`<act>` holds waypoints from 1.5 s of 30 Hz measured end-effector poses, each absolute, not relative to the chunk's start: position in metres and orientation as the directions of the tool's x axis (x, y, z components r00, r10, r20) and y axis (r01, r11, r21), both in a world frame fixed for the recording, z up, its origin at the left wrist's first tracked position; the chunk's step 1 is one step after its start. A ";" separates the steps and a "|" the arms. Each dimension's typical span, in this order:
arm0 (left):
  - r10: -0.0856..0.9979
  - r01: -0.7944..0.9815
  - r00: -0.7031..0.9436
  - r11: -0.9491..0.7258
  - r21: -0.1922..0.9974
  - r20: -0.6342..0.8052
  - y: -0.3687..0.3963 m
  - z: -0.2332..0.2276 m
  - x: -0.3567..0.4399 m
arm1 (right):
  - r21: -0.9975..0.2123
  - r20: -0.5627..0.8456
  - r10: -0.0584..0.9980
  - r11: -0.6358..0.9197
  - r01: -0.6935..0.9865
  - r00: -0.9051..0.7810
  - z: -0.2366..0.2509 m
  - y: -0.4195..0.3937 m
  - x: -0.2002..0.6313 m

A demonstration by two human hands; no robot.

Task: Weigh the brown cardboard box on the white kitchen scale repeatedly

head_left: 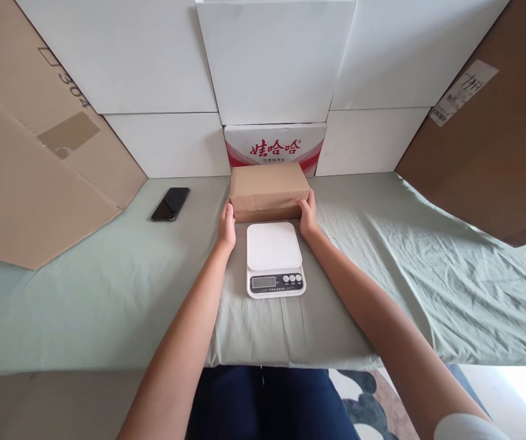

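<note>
A plain brown cardboard box [267,186] rests on the green cloth just beyond a white kitchen scale [274,256]. My left hand [226,225] presses against the box's near left corner. My right hand [308,214] holds its near right corner. Both hands grip the box from the sides. The scale's platform is bare, and its display and buttons face me.
A black phone [170,203] lies on the cloth [107,287] at the left. A red-and-white printed carton [275,146] stands behind the box. Large cardboard sheets [29,153] lean at left and right [496,134]; white panels form the back wall.
</note>
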State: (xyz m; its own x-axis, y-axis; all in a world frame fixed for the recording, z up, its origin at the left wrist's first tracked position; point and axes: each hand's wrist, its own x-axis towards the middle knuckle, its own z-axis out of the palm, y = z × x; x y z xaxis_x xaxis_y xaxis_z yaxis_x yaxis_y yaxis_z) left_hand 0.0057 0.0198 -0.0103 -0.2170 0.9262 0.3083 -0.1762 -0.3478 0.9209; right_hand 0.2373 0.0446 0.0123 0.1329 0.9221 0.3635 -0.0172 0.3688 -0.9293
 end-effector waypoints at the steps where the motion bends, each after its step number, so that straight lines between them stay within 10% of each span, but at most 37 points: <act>1: 0.930 -0.185 -0.214 -0.341 0.922 0.301 0.020 -0.009 0.006 | -0.931 0.358 0.924 0.364 -0.019 0.133 0.012 0.045 0.237; 18: 0.963 -0.147 -0.221 -0.192 0.970 0.157 0.012 -0.001 -0.020 | -0.944 0.279 0.959 0.284 -0.169 0.054 -0.001 0.045 0.258; 45: 0.881 0.055 -0.118 -0.454 0.889 0.457 -0.034 0.022 -0.005 | -0.862 0.504 0.855 0.507 -0.014 -0.124 0.037 0.006 0.256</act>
State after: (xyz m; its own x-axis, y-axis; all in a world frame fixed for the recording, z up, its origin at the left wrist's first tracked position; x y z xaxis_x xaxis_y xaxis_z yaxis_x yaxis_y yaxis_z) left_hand -0.0046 -0.0337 0.0224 -0.1177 0.8814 0.4574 0.0553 -0.4541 0.8892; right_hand 0.2559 0.0055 0.0371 -0.1238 0.8546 0.5044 -0.0142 0.5067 -0.8620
